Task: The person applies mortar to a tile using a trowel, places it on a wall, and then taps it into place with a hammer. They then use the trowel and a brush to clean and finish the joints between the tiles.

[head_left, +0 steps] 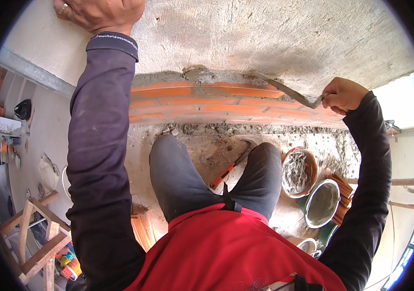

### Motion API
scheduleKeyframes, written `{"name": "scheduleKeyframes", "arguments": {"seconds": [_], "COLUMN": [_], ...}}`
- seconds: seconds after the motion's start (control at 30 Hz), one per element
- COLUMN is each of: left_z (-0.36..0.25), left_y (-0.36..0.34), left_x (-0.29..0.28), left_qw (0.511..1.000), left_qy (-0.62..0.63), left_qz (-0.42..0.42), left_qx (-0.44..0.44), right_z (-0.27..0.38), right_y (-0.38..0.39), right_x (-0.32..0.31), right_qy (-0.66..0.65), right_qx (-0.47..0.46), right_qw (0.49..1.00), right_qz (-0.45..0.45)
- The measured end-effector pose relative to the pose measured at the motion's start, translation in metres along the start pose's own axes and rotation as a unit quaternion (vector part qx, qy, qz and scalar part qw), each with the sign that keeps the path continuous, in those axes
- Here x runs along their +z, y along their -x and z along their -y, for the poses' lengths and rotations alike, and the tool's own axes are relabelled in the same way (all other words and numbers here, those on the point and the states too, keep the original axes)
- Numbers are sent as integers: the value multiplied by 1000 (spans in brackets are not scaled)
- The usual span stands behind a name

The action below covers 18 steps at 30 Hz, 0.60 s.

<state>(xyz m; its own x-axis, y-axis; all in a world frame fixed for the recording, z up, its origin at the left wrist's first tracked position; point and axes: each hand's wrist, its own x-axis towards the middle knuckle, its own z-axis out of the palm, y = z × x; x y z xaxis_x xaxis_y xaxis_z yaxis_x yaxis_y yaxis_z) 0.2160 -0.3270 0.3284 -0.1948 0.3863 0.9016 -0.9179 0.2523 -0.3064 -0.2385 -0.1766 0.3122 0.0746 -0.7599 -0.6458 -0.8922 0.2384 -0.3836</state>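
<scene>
Trowel (292, 93) at 1 o'clock, blade slanting up-left; tip by the seam where brick courses (178, 101) meet the pale rough surface (265, 29) above. Grey mortar (212, 76) along that seam at 12 o'clock. Thin white string (163, 88) runs across the upper bricks.

Right hand (345, 95), 2 o'clock: fingers curled round the trowel's handle end. Left hand (103, 13), 11 o'clock: against the pale surface, cut by the frame edge; cannot tell whether it grips anything.

Nearer in, an orange-handled tool (223, 176) lies between the knees, just below centre. Toward 4 o'clock, an orange bucket (313, 165) of lumpy mortar beside a pale-rimmed bucket (308, 213). Wooden frame (47, 254) at 8 o'clock.
</scene>
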Motion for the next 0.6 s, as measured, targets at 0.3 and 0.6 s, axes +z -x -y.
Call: {"name": "scheduleKeyframes", "arguments": {"seconds": [0.3, 0.6], "left_z": [4, -13], "left_y": [0, -8], "left_x": [1, -8], "left_qw": [1000, 999], "left_qy": [2, 0], "left_qz": [0, 29], "left_qx": [14, -24], "right_z": [-2, -25], "right_y": [14, 28], "right_x": [14, 25], "right_qy": [46, 34], "right_qx": [-27, -17], "right_qw": [998, 993], "right_qz": [-39, -113]}}
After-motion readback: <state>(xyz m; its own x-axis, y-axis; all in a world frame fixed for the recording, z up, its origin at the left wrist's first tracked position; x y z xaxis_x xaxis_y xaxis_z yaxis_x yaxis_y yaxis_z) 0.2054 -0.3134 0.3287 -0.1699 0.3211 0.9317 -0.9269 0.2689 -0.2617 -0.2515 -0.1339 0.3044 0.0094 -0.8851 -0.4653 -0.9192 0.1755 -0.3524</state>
